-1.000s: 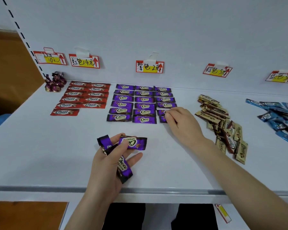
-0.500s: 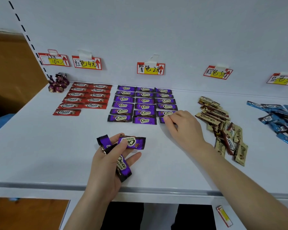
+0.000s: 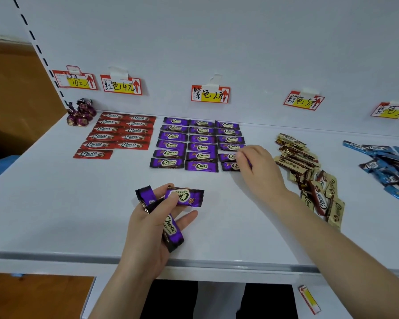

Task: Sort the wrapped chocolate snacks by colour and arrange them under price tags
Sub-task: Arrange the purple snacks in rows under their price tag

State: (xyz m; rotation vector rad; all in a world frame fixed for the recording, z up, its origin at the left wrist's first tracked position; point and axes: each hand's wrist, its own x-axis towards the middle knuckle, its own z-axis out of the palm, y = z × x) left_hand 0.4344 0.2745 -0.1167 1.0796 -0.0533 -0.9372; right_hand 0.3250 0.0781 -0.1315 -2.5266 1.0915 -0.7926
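Purple wrapped snacks (image 3: 200,147) lie in three neat columns under the purple price tag (image 3: 210,95). My right hand (image 3: 260,171) sits at the front of the right column, its curled fingers over the right ends of the two nearest purple snacks there, pinching one. Nearer the shelf's front, my left hand (image 3: 148,231) grips three more purple snacks (image 3: 187,198), fanned out between thumb and fingers. Red snacks (image 3: 122,134) are laid in two columns under the red tag (image 3: 121,85).
A loose heap of gold-brown snacks (image 3: 309,171) lies right of my right hand under its tag (image 3: 303,101). Blue snacks (image 3: 387,166) are piled at the far right. Round purple candies (image 3: 81,113) sit in the back left corner. The shelf's front edge (image 3: 55,256) runs below my left hand.
My right hand has stayed at the front of the right purple column, shifting only slightly. The left hand still holds its purple snacks in the same spot.
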